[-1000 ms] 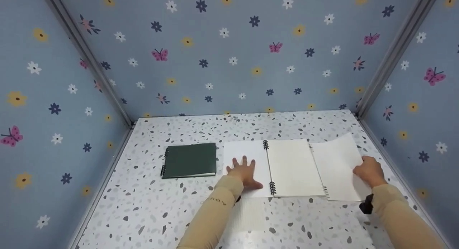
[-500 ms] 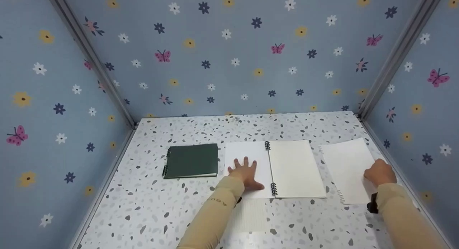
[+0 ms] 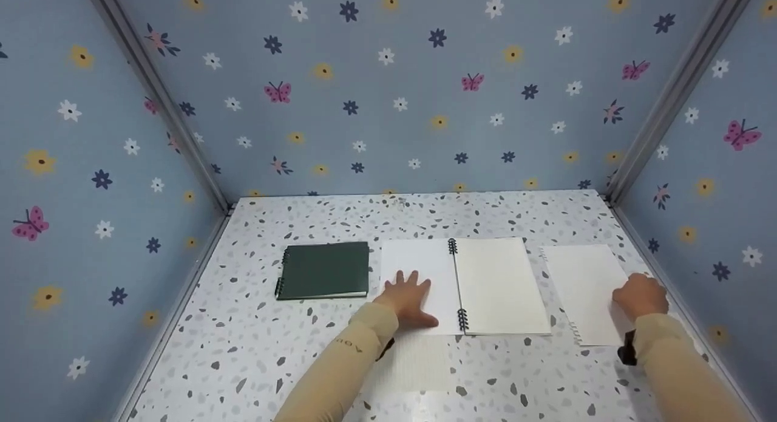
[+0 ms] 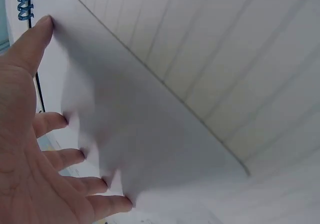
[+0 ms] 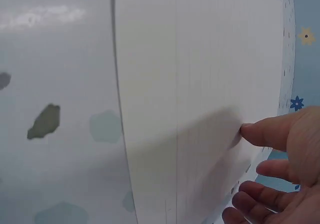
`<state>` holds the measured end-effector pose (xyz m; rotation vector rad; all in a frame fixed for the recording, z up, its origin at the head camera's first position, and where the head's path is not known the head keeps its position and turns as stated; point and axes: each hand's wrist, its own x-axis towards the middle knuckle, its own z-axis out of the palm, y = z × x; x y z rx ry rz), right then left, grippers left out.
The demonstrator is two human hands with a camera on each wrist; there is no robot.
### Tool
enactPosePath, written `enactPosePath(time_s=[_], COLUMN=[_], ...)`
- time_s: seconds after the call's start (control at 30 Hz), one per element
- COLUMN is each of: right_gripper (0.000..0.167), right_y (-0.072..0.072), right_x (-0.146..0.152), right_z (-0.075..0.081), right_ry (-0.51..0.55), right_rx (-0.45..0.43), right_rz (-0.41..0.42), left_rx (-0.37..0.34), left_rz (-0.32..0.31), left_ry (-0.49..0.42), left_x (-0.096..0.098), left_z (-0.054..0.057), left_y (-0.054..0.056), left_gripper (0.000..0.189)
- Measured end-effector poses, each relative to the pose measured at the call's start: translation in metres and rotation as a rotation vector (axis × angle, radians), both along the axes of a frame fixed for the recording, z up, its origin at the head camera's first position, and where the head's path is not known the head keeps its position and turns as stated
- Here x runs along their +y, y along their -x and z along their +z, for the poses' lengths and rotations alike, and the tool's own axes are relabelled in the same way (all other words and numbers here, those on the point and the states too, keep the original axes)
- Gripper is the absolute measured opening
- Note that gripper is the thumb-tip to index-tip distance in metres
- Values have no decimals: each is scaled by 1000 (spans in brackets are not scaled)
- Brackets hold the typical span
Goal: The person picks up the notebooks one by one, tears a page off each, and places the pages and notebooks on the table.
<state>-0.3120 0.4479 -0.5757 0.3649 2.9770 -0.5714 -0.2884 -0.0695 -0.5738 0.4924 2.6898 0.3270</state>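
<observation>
An open spiral notebook point(image 3: 502, 288) lies on the table, blank pages facing up and black wire rings down its middle. My left hand point(image 3: 405, 302) rests spread on its left-hand page point(image 3: 425, 258); the left wrist view shows the fingertips point(image 4: 127, 202) touching the paper. To the right of the notebook lies a loose white sheet point(image 3: 586, 282) with a ragged, torn-hole left edge. My right hand point(image 3: 640, 296) is at the sheet's right edge. In the right wrist view its thumb point(image 5: 255, 133) touches the sheet, while the other fingers sit relaxed beside the edge.
A closed dark green spiral notebook point(image 3: 325, 270) lies left of the open one. The speckled white table point(image 3: 504, 385) is bounded by blue floral panels point(image 3: 388, 94) at the back and both sides, joined by grey metal posts point(image 3: 164, 100).
The right hand has moved the sheet away to the right, off the notebook's rings, and the sheet now lies flat on the table. The left hand has shifted slightly toward the person.
</observation>
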Motion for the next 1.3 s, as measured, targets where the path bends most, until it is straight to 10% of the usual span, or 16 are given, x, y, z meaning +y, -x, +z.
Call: enactPosePath(time_s=[0.2, 0.7, 1.0, 1.3], right_gripper=[55, 70, 76, 72], right_y=[3, 5, -3, -6], right_x=[-49, -172, -192, -195], right_z=[-3, 1, -5, -11], right_ry=[36, 73, 35, 49], right_rx=[138, -56, -124, -112], right_rz=[81, 263, 195, 190], left_rx=[3, 48, 81, 84], left_rz=[-79, 153, 261, 503], left_ry=[51, -107, -343, -582], left_x=[-30, -33, -28, -24], left_z=[-4, -7, -66, -21], left_y=[-4, -5, 30, 17], left_gripper=[108, 86, 78, 58])
